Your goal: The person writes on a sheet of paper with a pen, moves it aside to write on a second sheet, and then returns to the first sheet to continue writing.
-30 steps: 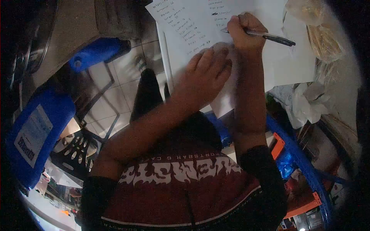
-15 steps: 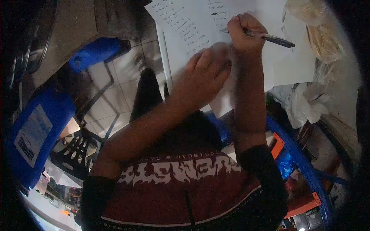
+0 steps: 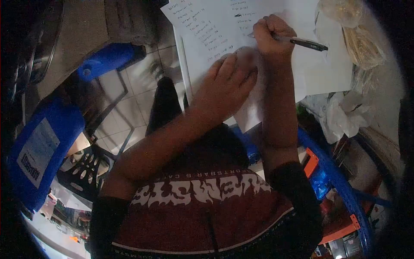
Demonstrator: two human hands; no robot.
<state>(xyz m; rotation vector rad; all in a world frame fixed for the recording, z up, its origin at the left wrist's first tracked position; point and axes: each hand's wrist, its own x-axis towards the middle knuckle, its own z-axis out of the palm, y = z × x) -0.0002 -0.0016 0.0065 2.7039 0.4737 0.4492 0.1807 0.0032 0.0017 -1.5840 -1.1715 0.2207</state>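
My right hand [image 3: 275,39] grips a dark pen [image 3: 308,43], its tip at the left against a white sheet of paper [image 3: 284,11]. The pen's back end points right and slightly down. My left hand [image 3: 226,86] lies flat over the lower part of the papers, fingers stretched out and a little apart. Beside it, a sheet with a handwritten list [image 3: 198,30] shows at the upper left. Another short column of handwriting stands just above the pen tip. The writing directly under my right hand is hidden.
Clear plastic packaging [image 3: 362,43] lies at the upper right, with a crumpled white plastic bag [image 3: 343,118] below it. A blue curved metal frame [image 3: 340,185] runs at lower right. Blue containers [image 3: 105,60] and a black perforated plastic piece [image 3: 84,172] are at the left.
The pen tip and my right hand have shifted slightly down the column of writing relative to the paper. My left hand stays flat on the papers.
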